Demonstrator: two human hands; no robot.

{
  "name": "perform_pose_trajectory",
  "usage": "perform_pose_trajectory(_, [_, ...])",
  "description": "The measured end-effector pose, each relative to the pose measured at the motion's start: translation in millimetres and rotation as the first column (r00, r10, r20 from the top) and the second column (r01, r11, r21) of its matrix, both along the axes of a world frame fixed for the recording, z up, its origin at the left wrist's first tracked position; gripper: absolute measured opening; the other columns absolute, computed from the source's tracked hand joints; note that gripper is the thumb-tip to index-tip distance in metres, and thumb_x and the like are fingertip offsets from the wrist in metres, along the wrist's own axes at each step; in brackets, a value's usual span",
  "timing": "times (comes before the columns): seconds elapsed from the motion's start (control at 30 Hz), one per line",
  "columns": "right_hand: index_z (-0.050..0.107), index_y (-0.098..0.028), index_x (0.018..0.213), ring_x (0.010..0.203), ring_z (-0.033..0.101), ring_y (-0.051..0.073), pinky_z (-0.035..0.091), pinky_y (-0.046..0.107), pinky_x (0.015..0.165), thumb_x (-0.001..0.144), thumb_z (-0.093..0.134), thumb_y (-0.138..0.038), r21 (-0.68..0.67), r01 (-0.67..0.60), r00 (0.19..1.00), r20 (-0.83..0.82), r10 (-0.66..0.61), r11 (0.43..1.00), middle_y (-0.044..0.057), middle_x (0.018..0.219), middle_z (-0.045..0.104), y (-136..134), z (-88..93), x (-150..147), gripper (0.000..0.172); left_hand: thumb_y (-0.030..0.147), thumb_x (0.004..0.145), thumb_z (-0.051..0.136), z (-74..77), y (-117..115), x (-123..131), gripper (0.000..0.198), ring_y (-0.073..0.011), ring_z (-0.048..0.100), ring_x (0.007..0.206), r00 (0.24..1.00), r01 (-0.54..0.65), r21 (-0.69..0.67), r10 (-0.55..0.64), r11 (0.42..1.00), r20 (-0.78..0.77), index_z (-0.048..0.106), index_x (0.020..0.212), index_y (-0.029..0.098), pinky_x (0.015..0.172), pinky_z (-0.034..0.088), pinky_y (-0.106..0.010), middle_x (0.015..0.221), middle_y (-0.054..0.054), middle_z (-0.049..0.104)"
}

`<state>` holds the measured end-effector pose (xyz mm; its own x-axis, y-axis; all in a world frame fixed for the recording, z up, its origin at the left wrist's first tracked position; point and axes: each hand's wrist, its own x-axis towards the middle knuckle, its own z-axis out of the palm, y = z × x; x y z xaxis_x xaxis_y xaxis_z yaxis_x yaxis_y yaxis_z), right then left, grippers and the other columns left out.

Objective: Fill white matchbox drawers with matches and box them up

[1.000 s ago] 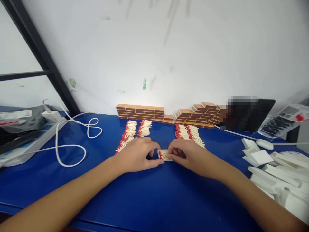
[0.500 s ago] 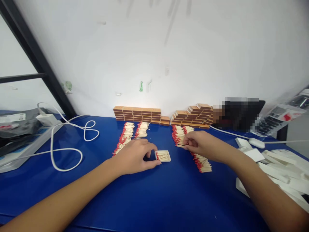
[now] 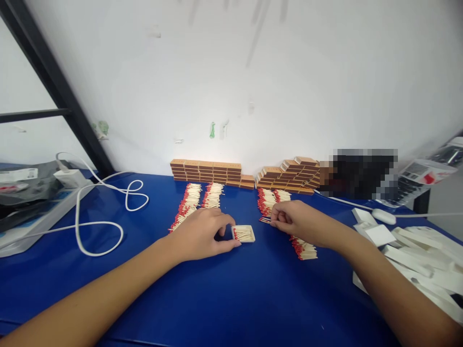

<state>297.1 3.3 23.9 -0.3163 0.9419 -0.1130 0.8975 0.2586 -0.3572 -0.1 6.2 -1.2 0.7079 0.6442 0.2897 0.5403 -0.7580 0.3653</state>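
Observation:
A small white matchbox tray [image 3: 252, 233] lies on the blue table, partly filled with red-headed matches. My left hand [image 3: 204, 233] rests at its left end, with thumb and forefinger gripping the near and far corners. To the right, my right hand [image 3: 294, 219] is closed in a pinch on a few matches [image 3: 265, 220], whose red heads stick out leftward from the fingertips. Just behind these fingers is a row of loose matches [image 3: 266, 200]. Another bunch of matches [image 3: 305, 249] lies nearer, partly covered by the right hand. Two match rows [image 3: 213, 194] extend behind my left hand.
Stacked matchboxes [image 3: 205, 169] line the wall at left, and a stepped stack [image 3: 289, 174] stands at right. Many white trays [image 3: 415, 255] are heaped on the right. A white cable [image 3: 121, 231] loops across the left. A dark pixelated object [image 3: 365, 173] stands at the back right.
My right hand has shifted slightly left and down, drawing a few matches off the front of the row. The left hand and tray have stayed nearly in place.

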Motion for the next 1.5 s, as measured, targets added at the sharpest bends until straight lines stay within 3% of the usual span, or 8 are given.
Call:
perform_pose_trajectory(0.27, [0.064,-0.022,0.082,0.065,0.054,0.017,0.038,0.029,0.06,0.094,0.056,-0.028,-0.028,-0.022,0.999,-0.024,0.022,0.999,0.003,0.073,0.066,-2,1.0,0,0.016,0.044,0.092,0.079,0.6,0,1,0.027,-0.0183,0.066,0.076,1.0,0.001,-0.004,-0.001,1.0,-0.009,0.075,0.108,0.022,0.072,0.047,-0.032,0.081,0.0,0.071])
perform_pose_trajectory(0.47, [0.064,-0.021,0.083,0.065,0.053,0.017,0.038,0.03,0.061,0.094,0.057,-0.03,0.026,-0.015,1.0,0.005,0.015,1.0,0.003,0.075,0.067,-5,7.0,-4,0.016,0.045,0.093,0.078,0.7,1,0,0.028,-0.0187,0.065,0.078,1.0,-0.006,-0.011,0.006,1.0,-0.028,0.075,0.11,0.022,0.072,0.046,-0.032,0.081,0.0,0.07])
perform_pose_trajectory(0.63, [0.068,-0.021,0.083,0.066,0.057,0.018,0.04,0.03,0.063,0.09,0.061,-0.025,-0.029,-0.025,1.0,-0.009,0.024,0.999,0.003,0.074,0.069,-5,5.9,-1,0.01,0.047,0.094,0.077,-1.5,2,0,0.03,-0.0189,0.066,0.079,1.0,0.006,-0.002,-0.007,1.0,-0.024,0.075,0.111,0.022,0.075,0.047,-0.033,0.082,0.0,0.071])
perform_pose_trajectory(0.93, [0.069,-0.022,0.086,0.064,0.056,0.018,0.039,0.031,0.06,0.091,0.068,-0.042,-0.018,-0.051,0.999,-0.021,0.051,0.999,0.001,0.071,0.066,-5,4.5,-2,0.02,0.046,0.094,0.077,1.3,1,1,0.03,-0.0193,0.066,0.079,0.999,-0.002,-0.014,0.001,1.0,-0.041,0.075,0.112,0.022,0.073,0.047,-0.032,0.082,0.0,0.071])
perform_pose_trajectory(1.13, [0.067,-0.022,0.083,0.064,0.055,0.017,0.038,0.031,0.061,0.093,0.062,-0.03,0.013,-0.063,0.998,0.016,0.063,0.998,0.002,0.071,0.067,-4,-0.4,-4,0.015,0.047,0.094,0.076,0.6,1,0,0.031,-0.0199,0.066,0.08,0.999,0.013,0.008,-0.013,1.0,-0.043,0.074,0.112,0.022,0.073,0.046,-0.032,0.082,-0.001,0.071])
perform_pose_trajectory(1.33, [0.067,-0.022,0.088,0.068,0.058,0.019,0.037,0.032,0.061,0.095,0.066,-0.04,0.049,0.015,0.994,0.111,-0.02,0.999,0.004,0.078,0.07,-6,6.8,0,0.02,0.047,0.094,0.077,0.7,1,0,0.031,-0.0198,0.066,0.079,0.999,0.012,-0.004,-0.012,1.0,-0.05,0.075,0.113,0.022,0.074,0.047,-0.033,0.082,-0.001,0.071])
perform_pose_trajectory(1.5, [0.066,-0.021,0.086,0.07,0.061,0.019,0.039,0.031,0.062,0.097,0.062,-0.033,-0.062,0.053,0.99,0.132,-0.044,0.997,0.005,0.082,0.073,-9,9.5,1,0.016,0.046,0.095,0.076,2.8,0,1,0.03,-0.0196,0.066,0.08,0.998,0.013,-0.002,-0.013,1.0,-0.056,0.075,0.111,0.022,0.073,0.047,-0.033,0.082,0.0,0.071])
